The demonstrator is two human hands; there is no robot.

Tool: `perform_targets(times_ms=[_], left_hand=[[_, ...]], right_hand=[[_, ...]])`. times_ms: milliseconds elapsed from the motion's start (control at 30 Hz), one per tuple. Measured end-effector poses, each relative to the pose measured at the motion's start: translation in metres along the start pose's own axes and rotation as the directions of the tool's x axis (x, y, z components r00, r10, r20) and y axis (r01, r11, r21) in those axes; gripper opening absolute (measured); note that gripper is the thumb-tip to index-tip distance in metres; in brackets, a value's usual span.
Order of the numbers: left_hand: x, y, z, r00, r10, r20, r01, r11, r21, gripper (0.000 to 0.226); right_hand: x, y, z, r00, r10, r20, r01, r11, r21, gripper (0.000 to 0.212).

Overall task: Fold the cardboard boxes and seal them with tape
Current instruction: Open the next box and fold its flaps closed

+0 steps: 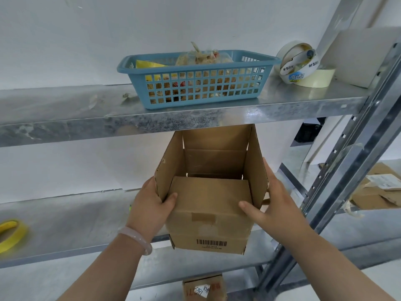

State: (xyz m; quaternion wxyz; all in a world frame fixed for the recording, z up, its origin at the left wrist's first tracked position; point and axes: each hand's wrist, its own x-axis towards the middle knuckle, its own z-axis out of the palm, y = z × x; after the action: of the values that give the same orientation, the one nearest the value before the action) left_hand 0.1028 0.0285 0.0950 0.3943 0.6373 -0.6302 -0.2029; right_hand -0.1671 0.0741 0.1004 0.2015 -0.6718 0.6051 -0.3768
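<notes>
- Steel shelf (pixel 65 224) stands behind box (pixel 208 203), top flaps upright.
- Left hand (pixel 152 205) and right hand (pixel 271 198) clasp opposite walls.
- Judged light, stiff, dentable: hold low near corners.

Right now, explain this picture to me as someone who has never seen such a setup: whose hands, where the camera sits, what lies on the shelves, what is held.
No machine here: a person wears one camera on the head, looking forward and down at their own hands. The left hand and the right hand hold an open cardboard box by its sides, top flaps standing up. On the upper shelf sit a blue basket and rolls of tape. A yellow tape roll lies on the lower shelf, far left.
</notes>
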Motion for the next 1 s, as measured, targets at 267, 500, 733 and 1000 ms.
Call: perform_targets(times_ms=[267, 500, 733, 1000], left_hand=[[0.027, -0.022, -0.024, 0.99, 0.051, 0.13, -0.05, 0.999, -0.012, 0.049], [0.038, -0.025, -0.011, 0.987, 0.075, -0.14, -0.057, 0.99, 0.127, 0.065], [0.008, -0.024, 0.008, 0.94, 0.001, -0.342, -0.072, 0.978, -0.196, 0.079], [-0.013, -0.028, 0.013, 0.958, 0.28, -0.063, -0.285, 0.955, -0.084, 0.056]], right_hand=[[0.02, 0.01, -0.014, 0.978, 0.053, -0.202, 0.026, 0.929, 0.37, 0.052], [0.057, 0.024, -0.022, 0.959, 0.281, 0.022, -0.257, 0.841, 0.476, 0.057], [0.047, 0.021, -0.013, 0.964, 0.259, -0.067, -0.207, 0.88, 0.427, 0.058], [0.036, 0.014, -0.006, 0.991, 0.117, -0.067, -0.081, 0.912, 0.402, 0.039]])
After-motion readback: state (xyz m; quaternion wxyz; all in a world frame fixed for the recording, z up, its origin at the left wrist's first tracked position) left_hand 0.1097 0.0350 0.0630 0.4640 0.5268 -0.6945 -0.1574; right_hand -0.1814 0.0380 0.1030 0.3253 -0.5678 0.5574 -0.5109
